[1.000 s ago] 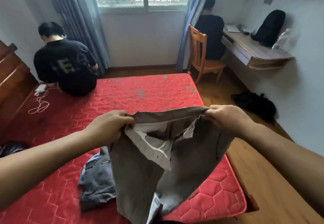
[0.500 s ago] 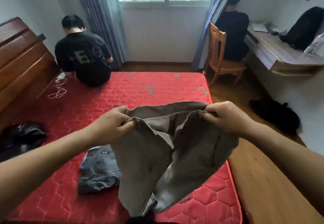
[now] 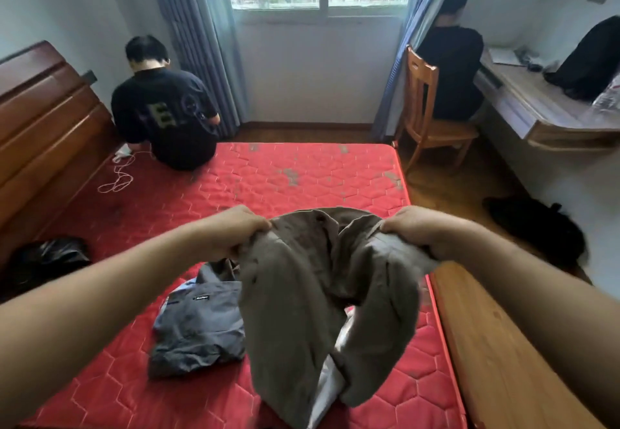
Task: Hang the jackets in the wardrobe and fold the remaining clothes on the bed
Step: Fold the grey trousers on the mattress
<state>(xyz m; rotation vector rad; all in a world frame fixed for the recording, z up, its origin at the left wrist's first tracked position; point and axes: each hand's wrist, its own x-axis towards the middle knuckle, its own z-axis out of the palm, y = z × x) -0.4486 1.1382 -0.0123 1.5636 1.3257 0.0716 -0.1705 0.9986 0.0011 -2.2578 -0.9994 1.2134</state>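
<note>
Matt brown cloth trousers (image 3: 322,301) — quilted red mattress (image 3: 268,187), glossy wooden headboard (image 3: 43,126).

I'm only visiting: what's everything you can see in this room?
mattress: one, red, centre
headboard: one, brown wood, left
grey-brown garment: one, held over mattress
dark grey garment: one, on mattress
black heap: one, mattress's left edge
cable: one, white, near headboard
chair: one, wooden, at desk
people: two, black tops, one on mattress, one on chair
backpack: one, black, on desk
bag: one, black, on floor
hands: two, left hand and right hand, gripping grey-brown garment
</note>
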